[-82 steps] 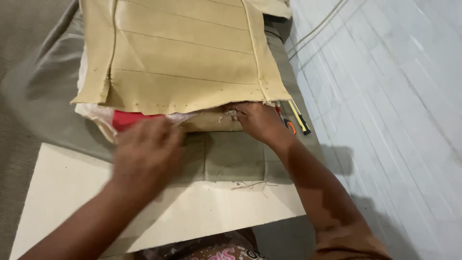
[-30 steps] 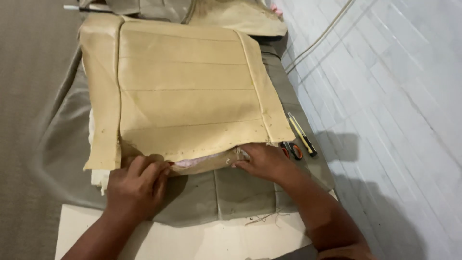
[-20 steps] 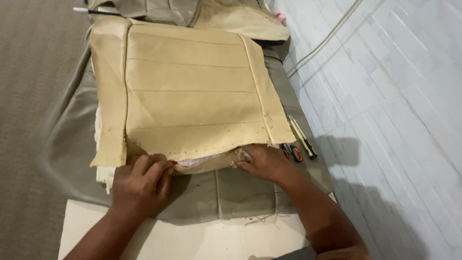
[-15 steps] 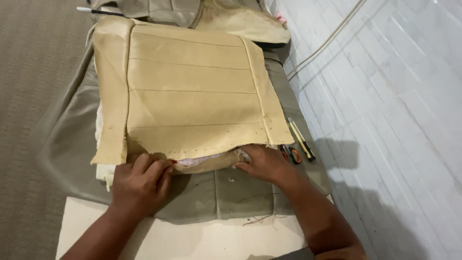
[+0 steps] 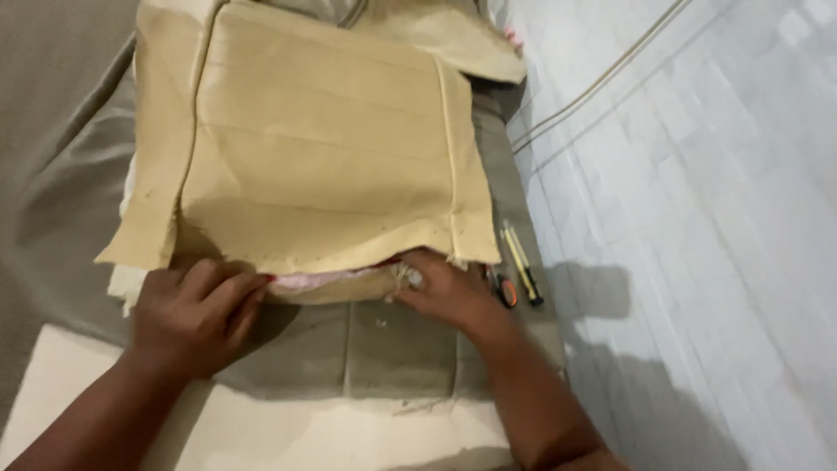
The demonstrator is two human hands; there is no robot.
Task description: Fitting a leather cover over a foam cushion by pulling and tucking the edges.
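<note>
A tan stitched cushion cover (image 5: pixel 323 148) lies flat over a foam pad, on top of a grey-green cover (image 5: pixel 384 349). Pink and red padding (image 5: pixel 327 279) shows at the tan cover's near open edge. My left hand (image 5: pixel 196 314) is curled at the left end of that edge, fingers pressing on the cover's lower lip. My right hand (image 5: pixel 445 292) pinches the same edge at its right end, near a frayed corner. Both forearms reach in from the bottom of the view.
A white tiled floor (image 5: pixel 697 218) fills the right side, with a cable (image 5: pixel 602 83) running across it. Small tools with yellow and orange handles (image 5: pixel 516 275) lie beside my right hand. A cream sheet (image 5: pixel 288 432) lies nearest me; grey carpet (image 5: pixel 44 105) is at the left.
The view has moved closer to the cushion. Both hands stay at the cover's near edge; the red padding seen earlier is now mostly tucked under the tan cover.
</note>
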